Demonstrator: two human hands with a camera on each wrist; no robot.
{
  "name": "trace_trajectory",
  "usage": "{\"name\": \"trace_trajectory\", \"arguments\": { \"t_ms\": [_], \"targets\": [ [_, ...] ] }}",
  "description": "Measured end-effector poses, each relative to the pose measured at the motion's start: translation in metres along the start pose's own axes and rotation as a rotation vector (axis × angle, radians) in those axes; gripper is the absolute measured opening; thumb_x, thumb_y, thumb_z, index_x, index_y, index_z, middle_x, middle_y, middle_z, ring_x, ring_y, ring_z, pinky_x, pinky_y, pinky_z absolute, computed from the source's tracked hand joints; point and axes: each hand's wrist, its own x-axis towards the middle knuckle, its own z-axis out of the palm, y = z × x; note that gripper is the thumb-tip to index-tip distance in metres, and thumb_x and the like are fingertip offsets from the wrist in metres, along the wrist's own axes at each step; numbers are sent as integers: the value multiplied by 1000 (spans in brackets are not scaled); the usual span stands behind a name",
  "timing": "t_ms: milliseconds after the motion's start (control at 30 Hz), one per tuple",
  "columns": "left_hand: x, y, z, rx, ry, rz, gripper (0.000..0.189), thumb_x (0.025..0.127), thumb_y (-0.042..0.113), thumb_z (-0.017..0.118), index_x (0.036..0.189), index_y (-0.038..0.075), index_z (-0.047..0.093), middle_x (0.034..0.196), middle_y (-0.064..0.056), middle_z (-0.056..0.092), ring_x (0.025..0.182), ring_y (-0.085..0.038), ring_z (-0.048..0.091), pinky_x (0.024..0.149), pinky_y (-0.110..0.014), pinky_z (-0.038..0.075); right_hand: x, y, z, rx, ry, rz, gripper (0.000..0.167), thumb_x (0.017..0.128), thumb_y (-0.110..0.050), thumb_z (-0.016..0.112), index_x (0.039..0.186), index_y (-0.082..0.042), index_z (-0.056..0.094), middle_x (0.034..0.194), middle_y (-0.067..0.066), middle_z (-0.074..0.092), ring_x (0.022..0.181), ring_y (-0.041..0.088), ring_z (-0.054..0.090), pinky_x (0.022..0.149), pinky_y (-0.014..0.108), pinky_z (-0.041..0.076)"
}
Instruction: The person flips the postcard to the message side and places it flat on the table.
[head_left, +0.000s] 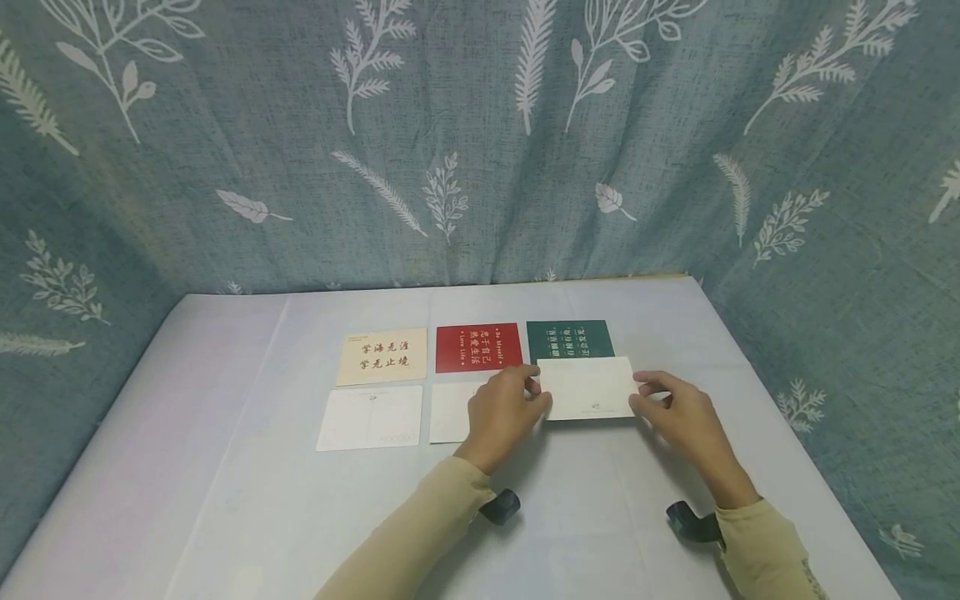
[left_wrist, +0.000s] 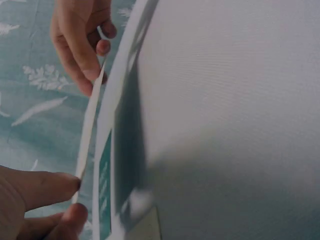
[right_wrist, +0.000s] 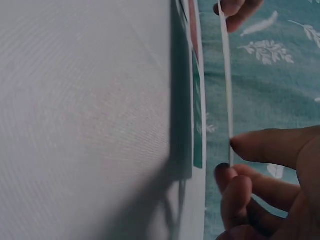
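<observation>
A plain cream postcard (head_left: 588, 387) with a small printed mark near its lower edge is held between both hands. My left hand (head_left: 506, 408) pinches its left edge between thumb and fingers, and my right hand (head_left: 686, 421) pinches the right edge. In both wrist views the postcard (left_wrist: 89, 132) shows edge-on, raised off the table. Behind it, a green postcard (head_left: 570, 337) with white writing lies partly covered in the head view. A white postcard (head_left: 450, 414) lies partly hidden by the left hand.
On the white table (head_left: 262, 517) lie a red postcard (head_left: 477, 347), a beige postcard (head_left: 382, 356) with brown characters, and a white postcard (head_left: 369, 418) in front of the beige one. A leaf-patterned blue-green curtain (head_left: 465, 108) hangs behind the table and along its sides.
</observation>
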Motion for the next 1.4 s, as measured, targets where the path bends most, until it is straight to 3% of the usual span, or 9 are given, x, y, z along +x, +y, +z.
{"name": "trace_trajectory", "arguments": {
  "t_ms": [233,400,533,1167,1400],
  "targets": [
    [-2,-2,4,55,-43,-6,32,84,15,79,115,8,74,73,8,61,66,-10,55,57,-29,41,1,0,4,-94,-74,14,46,94,-26,68,133,-2,62,116,18,68,92,30,64,70,39,50],
    [-3,-6,8,92,-67,-8,9,84,15,79,86,12,71,65,7,55,60,-12,52,54,-30,38,0,0,5,-125,-92,12,45,94,-28,66,131,-2,64,113,15,69,92,29,64,74,44,51],
    [-2,-6,9,103,-78,-6,20,84,16,79,73,15,63,62,6,54,58,-13,51,53,-31,37,-1,0,6,-156,-99,5,42,94,-28,64,127,-2,66,109,14,69,90,28,63,74,45,51],
    [-5,-5,7,95,-99,-22,28,85,16,77,64,15,59,58,4,53,57,-15,50,53,-31,37,0,-4,4,-166,-148,6,40,96,-28,64,122,2,69,106,15,69,94,30,60,79,51,50],
    [-7,-8,7,89,-103,-25,30,87,18,77,64,16,58,57,4,52,58,-14,50,54,-30,37,0,-4,2,-166,-149,18,41,98,-29,62,125,2,68,117,21,67,104,38,62,83,54,50]
  ]
}}
